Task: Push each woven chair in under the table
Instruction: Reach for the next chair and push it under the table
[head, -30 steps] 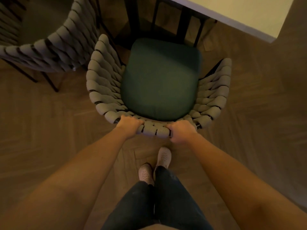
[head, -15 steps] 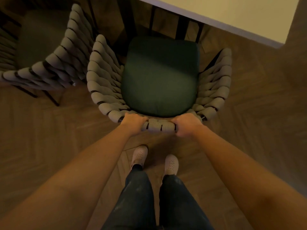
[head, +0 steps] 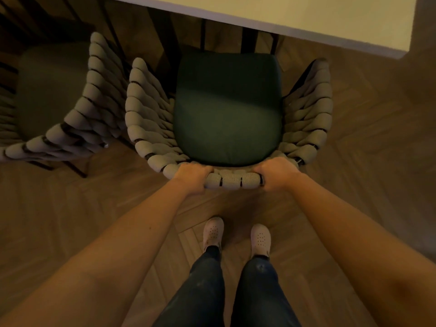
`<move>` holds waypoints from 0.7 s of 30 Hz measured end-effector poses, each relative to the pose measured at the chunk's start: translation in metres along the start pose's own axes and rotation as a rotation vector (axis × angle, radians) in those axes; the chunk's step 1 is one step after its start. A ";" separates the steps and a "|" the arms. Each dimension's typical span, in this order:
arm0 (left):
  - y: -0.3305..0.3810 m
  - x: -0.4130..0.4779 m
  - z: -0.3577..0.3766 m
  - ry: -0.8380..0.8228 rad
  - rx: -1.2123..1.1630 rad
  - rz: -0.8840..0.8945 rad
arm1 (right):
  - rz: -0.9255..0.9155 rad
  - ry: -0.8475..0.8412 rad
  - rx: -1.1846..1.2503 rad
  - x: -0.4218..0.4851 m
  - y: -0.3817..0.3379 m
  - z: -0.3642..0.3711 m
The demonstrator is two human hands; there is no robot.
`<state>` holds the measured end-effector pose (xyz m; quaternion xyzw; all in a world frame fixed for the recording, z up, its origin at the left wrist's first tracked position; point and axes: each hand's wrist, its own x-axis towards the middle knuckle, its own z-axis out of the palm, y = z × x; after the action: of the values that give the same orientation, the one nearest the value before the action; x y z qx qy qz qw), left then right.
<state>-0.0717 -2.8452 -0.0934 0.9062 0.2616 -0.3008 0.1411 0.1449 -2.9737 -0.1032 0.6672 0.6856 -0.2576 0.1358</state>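
Closer to the table now: woven chair (head: pixel 151 119) has slid forward since a second ago, and the front edge of its dark green cushion (head: pixel 227 114) lies just short of the pale surface (head: pixel 306 17). Feet have come level too; two light shoes (head: pixel 213 231) stand side by side on the herringbone floor (head: pixel 365 161), where one led before.

Chair faces away from the person, open front toward the table, curved back toward the body. Front-to-back axis runs straight ahead, roughly square to the surface's near edge. Seat sits near the surface's right corner. Dark frame legs show beneath that edge.

Left hand (head: pixel 192 177) grips the top rail of the backrest left of centre. Right hand (head: pixel 277 173) grips it right of centre. Fingers (head: pixel 203 171) of both are curled over the woven rim, wrapped round it; fingertips hidden on the seat side. Both arms reach out nearly straight.

Second chair (head: pixel 77 123), same weave, stands just beside on the left, turned at an angle, its armrest close to the first chair's left side.
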 end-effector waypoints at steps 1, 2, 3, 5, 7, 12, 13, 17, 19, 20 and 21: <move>0.000 0.000 -0.002 -0.017 0.018 0.018 | 0.006 -0.003 0.001 0.001 0.000 0.000; 0.001 0.002 -0.004 -0.037 0.039 0.035 | 0.012 -0.005 0.003 0.002 -0.001 0.001; 0.002 0.002 -0.006 -0.053 0.063 0.047 | 0.017 -0.008 0.005 0.002 -0.001 0.002; 0.005 0.002 -0.011 -0.069 0.101 0.059 | 0.031 -0.013 0.005 0.000 -0.003 0.001; 0.005 0.000 -0.014 -0.066 0.117 0.054 | 0.033 0.002 0.004 -0.001 -0.005 0.001; -0.001 0.001 -0.035 -0.048 0.139 0.078 | 0.014 0.045 -0.040 0.002 -0.002 -0.011; -0.001 0.002 -0.039 -0.044 0.150 0.080 | 0.021 0.044 -0.044 0.003 -0.001 -0.014; 0.001 0.004 -0.051 -0.040 0.197 0.101 | 0.028 0.045 -0.027 0.002 0.006 -0.022; 0.004 0.006 -0.054 -0.026 0.224 0.114 | 0.041 0.060 -0.025 -0.003 0.007 -0.020; 0.004 0.006 -0.056 -0.018 0.241 0.122 | 0.050 0.073 -0.021 -0.005 0.006 -0.017; 0.005 0.007 -0.057 -0.011 0.264 0.133 | 0.059 0.086 -0.007 -0.007 0.005 -0.012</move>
<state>-0.0375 -2.8232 -0.0532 0.9305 0.1583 -0.3278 0.0416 0.1520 -2.9733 -0.0901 0.6971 0.6717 -0.2221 0.1161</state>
